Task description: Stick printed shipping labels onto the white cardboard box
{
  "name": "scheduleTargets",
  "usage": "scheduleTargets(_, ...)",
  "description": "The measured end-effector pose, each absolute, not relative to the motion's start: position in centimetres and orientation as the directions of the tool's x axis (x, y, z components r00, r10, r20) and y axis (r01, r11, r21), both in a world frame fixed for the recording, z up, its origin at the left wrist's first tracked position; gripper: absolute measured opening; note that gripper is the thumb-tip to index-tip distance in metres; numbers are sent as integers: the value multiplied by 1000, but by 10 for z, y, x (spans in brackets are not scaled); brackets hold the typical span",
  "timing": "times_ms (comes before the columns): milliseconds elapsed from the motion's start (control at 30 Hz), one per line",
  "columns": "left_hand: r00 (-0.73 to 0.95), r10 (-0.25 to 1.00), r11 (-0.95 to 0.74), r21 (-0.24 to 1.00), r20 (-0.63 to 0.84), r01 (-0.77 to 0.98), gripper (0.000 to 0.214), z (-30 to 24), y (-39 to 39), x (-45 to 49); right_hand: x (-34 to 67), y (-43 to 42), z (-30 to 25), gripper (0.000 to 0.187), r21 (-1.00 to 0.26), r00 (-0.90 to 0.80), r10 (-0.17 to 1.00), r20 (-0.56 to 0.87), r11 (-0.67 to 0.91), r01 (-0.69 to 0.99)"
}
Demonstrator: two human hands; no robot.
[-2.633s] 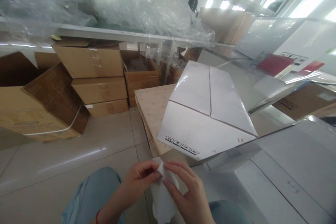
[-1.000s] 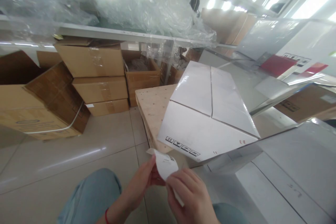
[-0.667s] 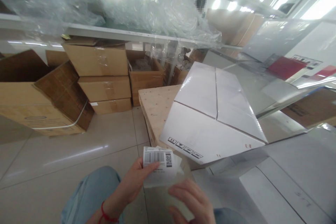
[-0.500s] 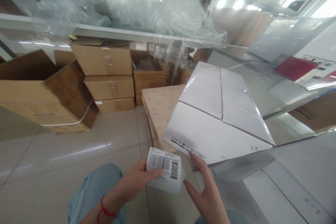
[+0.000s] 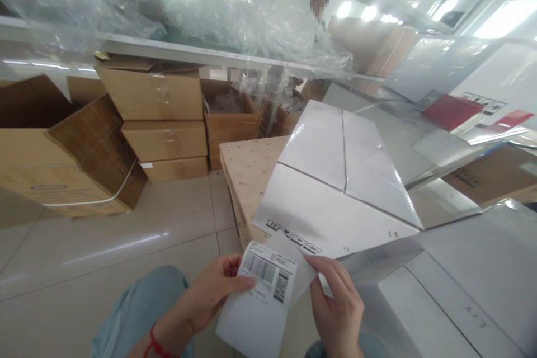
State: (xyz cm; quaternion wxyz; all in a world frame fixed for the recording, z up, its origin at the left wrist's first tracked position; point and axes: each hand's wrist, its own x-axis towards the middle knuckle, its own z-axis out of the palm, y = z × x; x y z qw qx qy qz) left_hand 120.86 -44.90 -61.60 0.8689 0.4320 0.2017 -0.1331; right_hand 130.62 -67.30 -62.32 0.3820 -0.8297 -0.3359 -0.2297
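A white printed shipping label (image 5: pixel 262 316) with a barcode and a square code is pinched at its left edge between the thumb and fingers of my left hand (image 5: pixel 212 293). Its lower part hangs toward my knees. Behind its right side extends a plain pale paper strip (image 5: pixel 301 271), and my right hand (image 5: pixel 338 305) is closed on that strip's far edge. Whether strip and label are one piece I cannot tell. Just beyond both hands, a large white carton (image 5: pixel 312 201) with handling symbols lies on a wooden pallet (image 5: pixel 251 165).
Stacked brown cartons (image 5: pixel 161 98) and an open brown box (image 5: pixel 31 159) stand on the tiled floor at left. A shelf (image 5: pixel 210 55) heaped with clear plastic crosses behind. More white boxes (image 5: pixel 436 296) are at right. A person (image 5: pixel 319 0) is far back.
My right hand has closed from an open reach onto the strip's edge. The label sheet now hangs longer and flatter, and a strip shows stretched toward my right hand.
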Motion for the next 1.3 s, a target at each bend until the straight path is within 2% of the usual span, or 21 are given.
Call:
scheduleTargets(133, 901, -118, 533, 739, -416, 411, 50, -611, -448, 1202, 1311, -679, -623, 21, -549, 762, 235, 603, -570, 610)
scheduleTargets(267, 893, -171, 497, 746, -416, 443, 55, -606, -450, 1200, 1314, -681, -617, 23, -547, 786, 180, 591, -627, 555)
scheduleTargets(367, 874, -90, 462, 758, -477, 461, 55, -606, -453, 1200, 1315, -680, -612, 26, -578, 820, 107, 562, -658, 482)
scheduleTargets(533, 872, 31, 374, 815, -488, 443, 57, -605, -453, 1197, 1319, -695, -610, 32, -656, 889, -115, 443, -717, 234)
scheduleTargets(600, 873, 76, 343, 835, -481, 430, 56, -601, -450, 1195, 1322, -709, -611, 36, -645, 897, -189, 401, -753, 130)
scheduleTargets(667, 874, 136, 338, 851, -466, 401, 54, -596, -446, 1194, 1325, -722, -616, 40, -605, 905, -210, 370, -794, 63)
scheduleTargets(733, 873, 205, 360, 863, -443, 354, 52, -590, -443, 1195, 1326, -730, -626, 41, -545, 922, -143, 359, -834, 83)
scheduleTargets(833, 869, 296, 380, 884, -397, 274, 50, -581, -439, 1198, 1321, -724, -646, 33, -507, 928, 84, 364, -818, 273)
scheduleTargets(933, 867, 344, 381, 897, -361, 223, 51, -578, -439, 1203, 1312, -704, -667, 29, -539, 898, 318, 302, -720, 437)
scheduleTargets(1033, 874, 356, 389, 903, -332, 185, 53, -580, -440, 1208, 1304, -683, -673, 27, -619, 840, 501, 206, -599, 509)
scheduleTargets(1067, 879, 353, 387, 905, -321, 175, 54, -581, -440, 1210, 1303, -677, -670, 31, -676, 827, 532, 183, -542, 499)
scheduleTargets(1133, 888, 353, 376, 914, -294, 153, 54, -584, -441, 1213, 1301, -667, -655, 37, -817, 846, 514, 141, -422, 392)
scheduleTargets(1200, 897, 352, 351, 926, -266, 137, 53, -587, -443, 1218, 1300, -658, -635, 28, -926, 892, 445, 72, -302, 225)
scheduleTargets(1300, 914, 350, 293, 951, -203, 100, 47, -589, -445, 1225, 1298, -645, -611, 30, -977, 922, 383, 60, -166, 132)
